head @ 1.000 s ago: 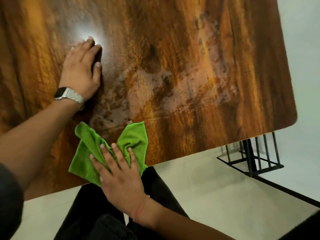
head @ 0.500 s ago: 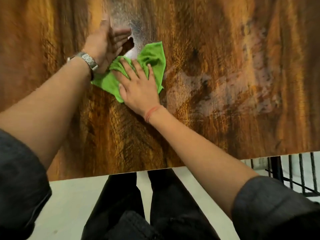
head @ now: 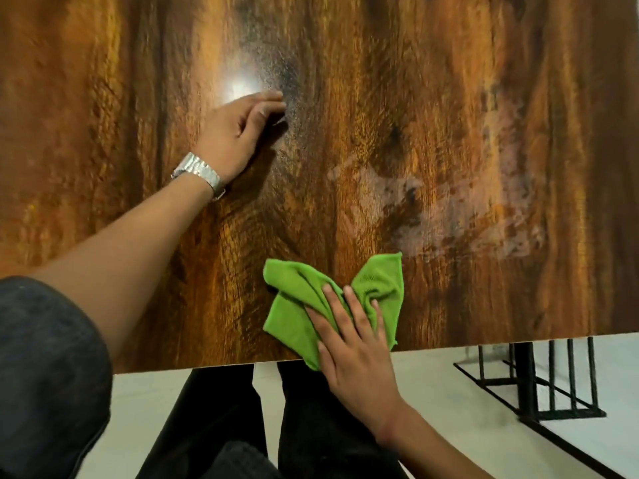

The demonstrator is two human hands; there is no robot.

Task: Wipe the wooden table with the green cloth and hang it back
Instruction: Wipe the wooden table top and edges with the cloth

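On the left I am seeing a dark rolled-up sleeve and my bare forearm going up across the wooden table. A silver metal watch is sitting on that wrist. My left hand is resting on the tabletop with its heel down; the fingers are lying close together and pointing to the right, holding nothing. Just above this hand a bright glare is shining on the glossy wood.

Near the middle, at the near edge of the table, the green cloth is lying crumpled, with one corner hanging a little over the edge. My right hand is pressing flat on top of it, fingers spread and pointing away from me. Below the edge, my black trousers are showing over the pale floor.

Further right, a whitish smeared patch is lying on the wood, just above the cloth. At the lower right, a black metal table base is standing on the floor.
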